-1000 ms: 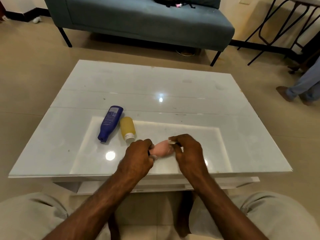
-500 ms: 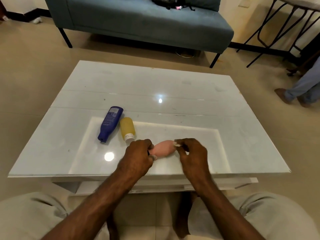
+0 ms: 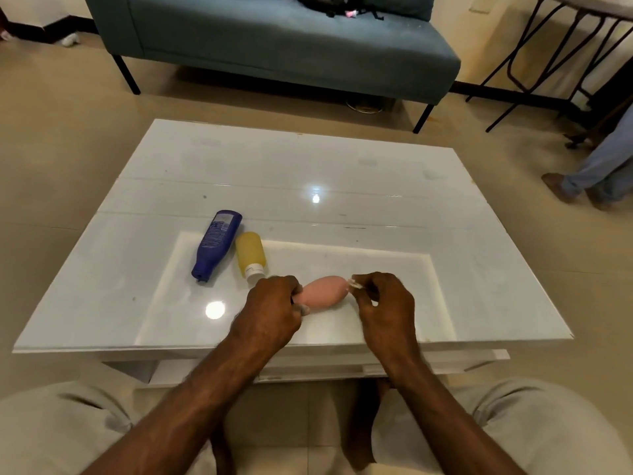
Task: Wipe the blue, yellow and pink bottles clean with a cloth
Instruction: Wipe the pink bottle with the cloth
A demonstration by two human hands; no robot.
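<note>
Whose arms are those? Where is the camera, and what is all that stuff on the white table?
There is no machine here, just a person sitting down. All the pictures come from one camera worn on their head. It looks forward and down, so you see their own arms and knees.

The left hand has its grip around one end of a pink bottle, which is turned on its side. I cannot tell if the bottle rests on the shiny white table or is held just above it. The right hand pinches a small white scrap at the bottle's other end. That scrap is probably the wiping cloth.

A blue bottle and a yellow bottle lie side by side on the table, further left. Behind the table stands a blue-grey sofa.
</note>
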